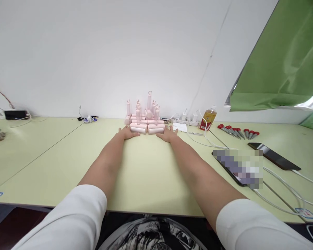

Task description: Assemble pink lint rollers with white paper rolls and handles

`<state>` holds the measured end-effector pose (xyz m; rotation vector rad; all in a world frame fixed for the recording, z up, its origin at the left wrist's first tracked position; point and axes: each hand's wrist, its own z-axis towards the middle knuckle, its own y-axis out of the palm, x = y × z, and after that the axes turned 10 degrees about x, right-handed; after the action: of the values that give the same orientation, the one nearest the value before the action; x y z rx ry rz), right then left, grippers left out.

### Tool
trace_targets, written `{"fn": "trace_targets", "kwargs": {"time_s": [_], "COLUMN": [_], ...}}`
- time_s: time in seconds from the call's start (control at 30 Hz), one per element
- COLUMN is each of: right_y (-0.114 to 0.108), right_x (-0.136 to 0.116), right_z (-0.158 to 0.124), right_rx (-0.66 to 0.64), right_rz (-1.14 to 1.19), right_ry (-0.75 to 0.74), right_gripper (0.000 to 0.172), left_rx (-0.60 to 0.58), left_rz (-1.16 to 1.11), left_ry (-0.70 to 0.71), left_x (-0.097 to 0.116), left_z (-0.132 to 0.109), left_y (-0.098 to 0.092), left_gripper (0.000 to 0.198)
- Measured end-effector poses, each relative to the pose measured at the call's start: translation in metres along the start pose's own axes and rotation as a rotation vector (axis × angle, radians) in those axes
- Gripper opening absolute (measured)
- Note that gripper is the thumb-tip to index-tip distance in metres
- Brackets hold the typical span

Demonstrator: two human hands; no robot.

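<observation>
Both my arms stretch forward across the pale green table (146,173). My left hand (128,133) lies flat, fingers spread, at the left front corner of a pile of pink cylinders (146,121). At the pile's right front corner my right hand (167,134) rests the same way, open. Several cylinders lie stacked on their sides in front; others stand upright behind them, near the white wall. Each hand touches or nearly touches the lowest front cylinders, and neither grips one.
To the right lie a row of red-handled screwdrivers (237,132), a yellow bottle (208,119), a white power strip (184,119), two phones (273,156) with white cables, and a green cloth (281,62) hanging above. A black box (15,114) sits far left.
</observation>
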<state>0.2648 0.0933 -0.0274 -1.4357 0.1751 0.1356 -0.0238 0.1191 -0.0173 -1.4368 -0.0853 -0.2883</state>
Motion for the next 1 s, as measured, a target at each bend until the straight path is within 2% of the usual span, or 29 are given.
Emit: {"fn": "trace_targets", "kwargs": {"time_s": [0.17, 0.27, 0.4, 0.6, 0.77, 0.87, 1.0], "right_y": [0.001, 0.000, 0.001, 0.001, 0.001, 0.002, 0.001], "right_x": [-0.002, -0.005, -0.009, -0.011, -0.011, -0.012, -0.015], "right_z": [0.000, 0.000, -0.001, -0.003, -0.006, -0.009, -0.016], "right_rx": [0.031, 0.021, 0.021, 0.046, 0.049, 0.115, 0.257], "right_rz": [0.020, 0.009, 0.000, -0.024, -0.046, -0.056, -0.031], "right_ry": [0.011, 0.039, 0.079, 0.137, 0.190, 0.191, 0.169], "right_gripper": [0.105, 0.101, 0.099, 0.109, 0.111, 0.108, 0.102], "left_rx": [0.060, 0.078, 0.050, 0.004, -0.014, 0.047, 0.261], "left_rz": [-0.004, -0.002, 0.037, 0.100, 0.118, 0.128, 0.141], "left_ry": [-0.055, -0.120, -0.173, -0.275, -0.310, -0.320, -0.312], "left_x": [0.007, 0.014, 0.021, 0.025, 0.027, 0.028, 0.032], "left_z": [-0.006, -0.009, -0.010, -0.013, -0.021, -0.026, -0.034], "left_y": [0.001, 0.002, 0.004, 0.003, 0.001, 0.002, 0.003], "left_gripper": [0.100, 0.106, 0.106, 0.115, 0.115, 0.116, 0.111]}}
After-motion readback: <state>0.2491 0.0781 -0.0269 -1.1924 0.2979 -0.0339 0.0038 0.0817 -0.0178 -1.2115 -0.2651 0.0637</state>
